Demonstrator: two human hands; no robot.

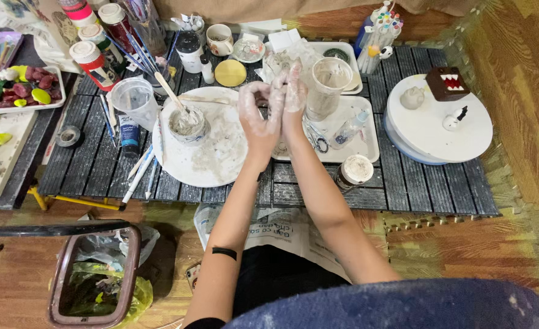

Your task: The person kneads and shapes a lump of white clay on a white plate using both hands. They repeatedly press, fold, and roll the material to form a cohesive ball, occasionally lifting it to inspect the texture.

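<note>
My left hand (258,116) and my right hand (294,91) are raised together over a low dark slatted table (403,176), both smeared with pale grey paste. The fingers touch each other, rubbing or pinching something small that I cannot make out. Just left of them lies a round white plate (211,161) smeared with the same paste. A small cup of grey paste (188,123) with a wooden stick in it stands on that plate. Right of the hands a tall paste-coated plastic cup (327,85) stands on a white tray (367,143).
A clear measuring cup (135,100), brushes and paint bottles (96,61) crowd the left rear. A white round turntable (434,125) holds a brown box figure and small white pieces. A jar (355,170) sits near the front edge. A lined bin (96,277) stands on the floor left.
</note>
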